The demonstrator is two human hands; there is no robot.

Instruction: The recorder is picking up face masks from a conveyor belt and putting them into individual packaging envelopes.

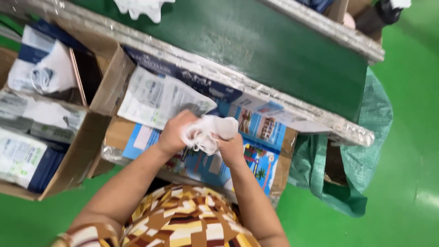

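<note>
1. Green floor (411, 151) surrounds a dark green conveyor belt (274, 50) that runs across the head view.
2. Below the belt lies a flattened printed cardboard sheet (256, 132), with open cardboard boxes (73, 151) of packets to the left.
3. Left hand (176, 132) and right hand (231, 148) both close on a crumpled white mask (208, 130) held between them over the sheet.
4. At right hangs a green woven sack (361, 174).

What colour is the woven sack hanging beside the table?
Green; the woven sack shows best in the head view, at right.
</note>
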